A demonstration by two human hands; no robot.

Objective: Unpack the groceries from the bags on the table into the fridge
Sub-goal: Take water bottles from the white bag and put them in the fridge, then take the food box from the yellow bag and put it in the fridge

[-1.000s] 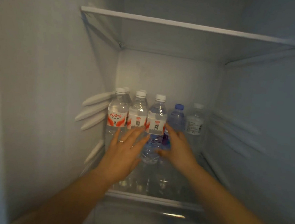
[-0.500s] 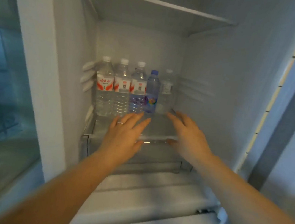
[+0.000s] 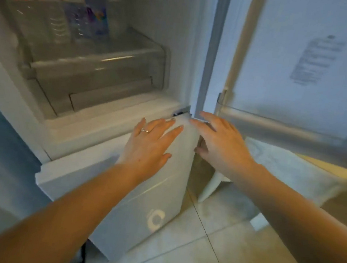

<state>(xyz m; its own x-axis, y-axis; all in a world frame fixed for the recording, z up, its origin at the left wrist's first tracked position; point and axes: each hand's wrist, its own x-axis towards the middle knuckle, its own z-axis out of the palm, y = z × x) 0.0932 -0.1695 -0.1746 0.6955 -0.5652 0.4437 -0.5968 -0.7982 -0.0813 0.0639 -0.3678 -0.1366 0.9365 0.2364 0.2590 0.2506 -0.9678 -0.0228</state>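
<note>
Fridge (image 3: 96,108): bottles (image 3: 58,8) blurred; two hands, fingers straight.

The water bottles (image 3: 53,3) on the fridge shelf (image 3: 94,60) are cut off by the top edge, their caps unseen and their red labels smeared by blur. The printed sticker (image 3: 314,61) on the open door (image 3: 283,83) cannot be read.
</note>
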